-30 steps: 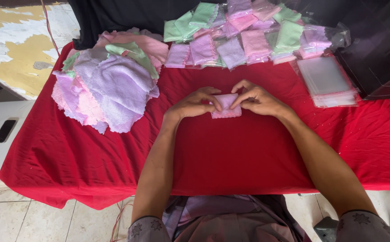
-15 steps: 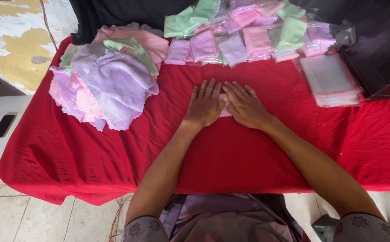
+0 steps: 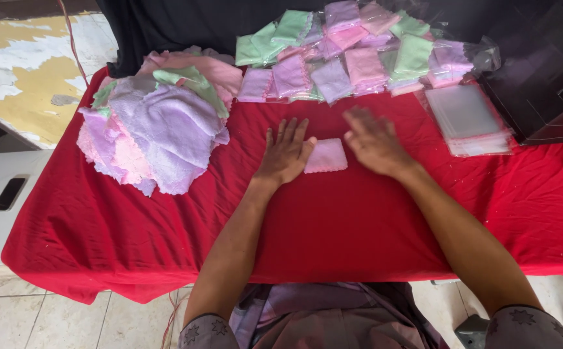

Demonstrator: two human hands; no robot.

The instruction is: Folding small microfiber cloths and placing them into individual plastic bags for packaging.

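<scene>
Grip first: the left hand lies flat and open on the red cloth covering the desk, fingers spread, its thumb edge touching the small folded pink cloth. Nothing is held. The right hand hovers just right of that square, fingers loose and open, blurred, so whether it touches the desk is hard to tell. The folded square sits between the two hands, mid-desk, soft and fleecy with a wavy edge. To the far left, a loose heap of cloths in lilac, pink and green slumps on the red cover. Along the far edge, bagged cloths lie overlapped, partly cut off at the top. Far right, a stack of clear plastic sleeves lies beside a dark box.
</scene>
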